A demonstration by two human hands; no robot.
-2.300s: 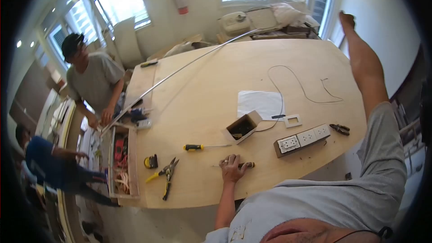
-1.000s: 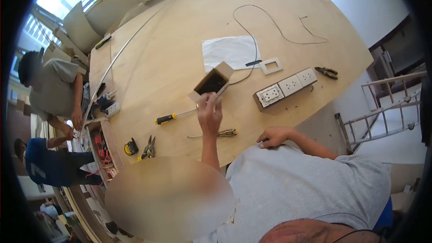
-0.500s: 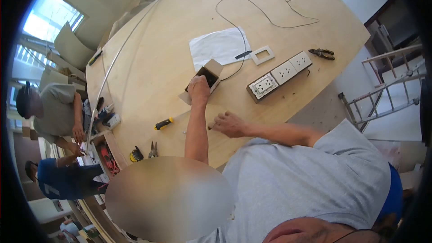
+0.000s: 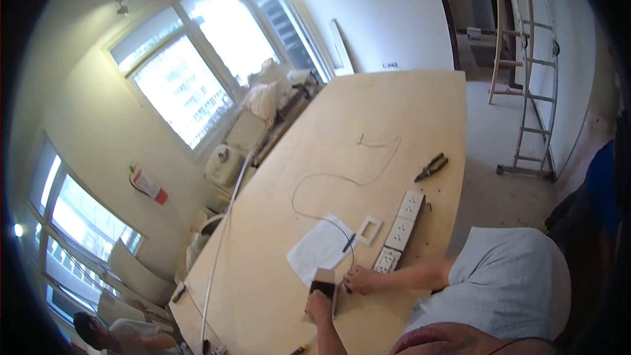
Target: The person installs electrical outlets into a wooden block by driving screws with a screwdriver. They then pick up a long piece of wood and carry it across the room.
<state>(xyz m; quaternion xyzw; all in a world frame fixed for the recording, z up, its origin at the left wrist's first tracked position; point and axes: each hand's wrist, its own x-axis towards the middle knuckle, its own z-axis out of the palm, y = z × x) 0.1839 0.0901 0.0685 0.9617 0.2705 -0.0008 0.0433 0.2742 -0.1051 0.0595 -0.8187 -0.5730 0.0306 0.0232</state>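
Note:
My left hand is closed at the near edge of a small open box with a dark inside; its fingertips are partly hidden. On the box's right side, my right hand has its fingers pinched together where a thin grey cable reaches the box. The cable curls away across the table. Just beyond my right hand lies a long socket block with white outlets. Beside it are a white cover frame and a sheet of white paper with a dark strip on it.
Pliers lie near the right edge of the wooden table. A long metal tube runs along the left side. A screwdriver handle shows at the bottom. Another person is at lower left. A ladder stands at right.
The view has swung upward, bringing in the windows and far wall. My right hand has moved from the bare table to the cable beside the box; my left hand stays at the box.

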